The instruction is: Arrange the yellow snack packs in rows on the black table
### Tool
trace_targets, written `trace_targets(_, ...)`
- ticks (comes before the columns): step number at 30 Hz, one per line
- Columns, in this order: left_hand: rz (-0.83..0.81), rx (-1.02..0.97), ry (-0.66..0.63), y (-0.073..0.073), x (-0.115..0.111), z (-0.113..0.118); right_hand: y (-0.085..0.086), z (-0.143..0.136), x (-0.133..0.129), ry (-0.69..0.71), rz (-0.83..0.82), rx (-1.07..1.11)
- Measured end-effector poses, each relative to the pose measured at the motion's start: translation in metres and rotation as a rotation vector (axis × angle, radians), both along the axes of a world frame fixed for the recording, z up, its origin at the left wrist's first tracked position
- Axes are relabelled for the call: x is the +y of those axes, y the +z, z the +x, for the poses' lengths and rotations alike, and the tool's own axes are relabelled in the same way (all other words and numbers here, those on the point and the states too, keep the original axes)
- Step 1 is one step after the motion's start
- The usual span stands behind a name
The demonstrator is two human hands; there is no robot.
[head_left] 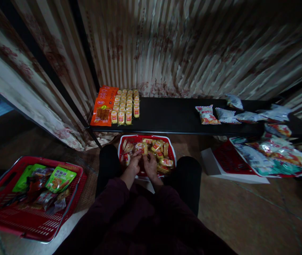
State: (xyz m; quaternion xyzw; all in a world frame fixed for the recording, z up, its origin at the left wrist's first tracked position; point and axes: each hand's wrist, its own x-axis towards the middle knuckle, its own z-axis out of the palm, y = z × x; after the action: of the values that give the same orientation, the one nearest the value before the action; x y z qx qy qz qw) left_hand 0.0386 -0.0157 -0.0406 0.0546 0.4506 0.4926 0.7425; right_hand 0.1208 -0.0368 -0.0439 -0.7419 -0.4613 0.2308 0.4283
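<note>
You are at the picking stage: both hands are down in the small red basket (170, 150) between your knees, sorting through the little yellow snack packets (158, 146) piled in it. On the black worktop (172, 115) beyond, rows of the same packets (125, 106) already stand in a neat block beside a stack of orange packs (103, 106), so the likely job is carrying more from basket to row.

Your left hand (134, 163) is curled, fingers bent over a packet at the left side of the pile; it seems to have hold of one, though the dim light hides the exact grip. Your right hand (151, 166) lies just beside it, fingers partly closed and touching the packets in the middle of the basket; whether it truly grips one you cannot tell from here.

The next move, as I judge it, calls for lifting a packet clear without dragging its neighbours, then reaching forward to the near end of the standing rows and setting it upright in line.

A larger red basket (68, 212) of mixed bags sits on the floor to your left.
</note>
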Motion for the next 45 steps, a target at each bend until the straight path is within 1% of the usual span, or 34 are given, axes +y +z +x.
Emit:
trace_targets(5,-0.001,0.021,-0.011,-0.001,0.000,0.001,-0.005,0.002,-0.001,-0.006,-0.016,-0.003)
trace_targets(10,-0.002,0.014,0.025,-0.002,-0.002,0.004,-0.011,0.005,-0.001,0.011,-0.012,-0.002)
trace_targets(15,0.077,0.029,0.030,0.008,0.001,0.005,-0.014,0.008,0.000,-0.004,-0.005,0.001)
trace_targets(18,0.107,0.053,0.048,0.015,0.004,0.006,-0.009,0.008,0.001,-0.016,0.022,0.009)
trace_targets(23,0.138,0.101,0.077,0.022,0.012,0.007,0.006,0.009,0.005,0.030,0.116,-0.019)
trace_targets(29,0.222,0.152,0.083,0.030,0.025,0.006,0.018,0.008,0.015,0.043,0.153,-0.017)
trace_targets(35,0.261,0.234,0.087,0.040,0.033,0.004,0.031,0.005,0.023,0.077,0.169,0.009)
trace_targets(39,0.253,0.261,0.115,0.046,0.036,0.001,0.036,0.003,0.028,0.061,0.152,0.004)
trace_targets(45,0.272,0.267,0.108,0.060,0.037,-0.003,0.041,-0.001,0.034,0.076,0.170,0.027)
